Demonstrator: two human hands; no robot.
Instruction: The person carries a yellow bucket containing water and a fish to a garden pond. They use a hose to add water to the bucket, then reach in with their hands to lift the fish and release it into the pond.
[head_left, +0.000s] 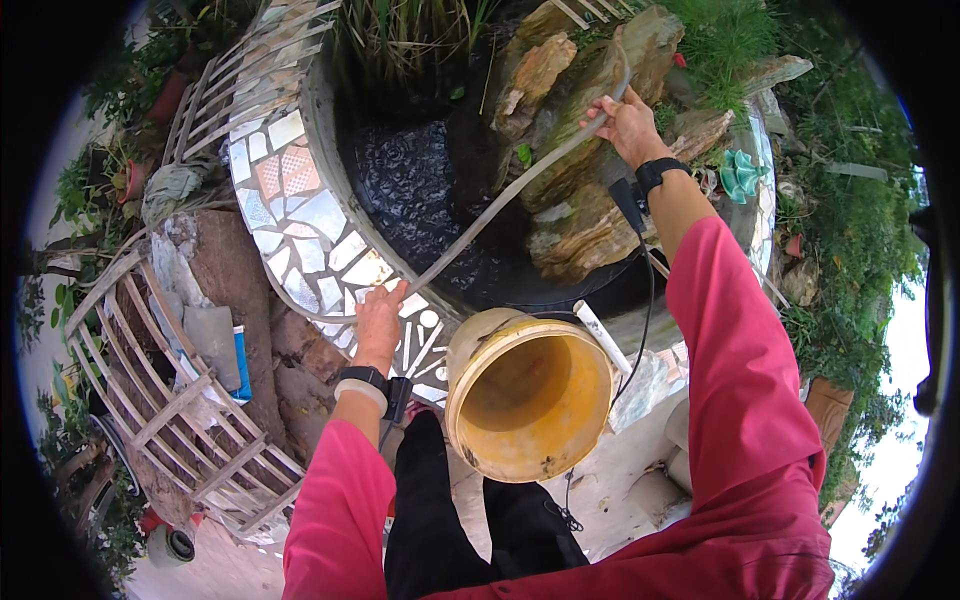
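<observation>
A long grey flexible hose (517, 186) runs diagonally over a small pond (409, 176). My right hand (621, 124) grips it near its upper part, over the tall rocks. Lower down, my left hand (380, 315) holds the same hose above the mosaic-tiled rim (319, 217); from there the hose curves away left along the rim's outer edge. Between my arms a yellow plastic bucket (532, 397) stands tilted with its mouth towards me, a white pipe (602, 337) beside it. What is inside the bucket is unclear.
Jagged rocks (585, 229) rise from the dark water. A slatted wooden rack (195, 420) lies at the left, near a blue packet (241, 364). A black cable (646, 300) hangs beside my right arm. A green ceramic ornament (741, 176) sits on the right rim. Plants surround the pond.
</observation>
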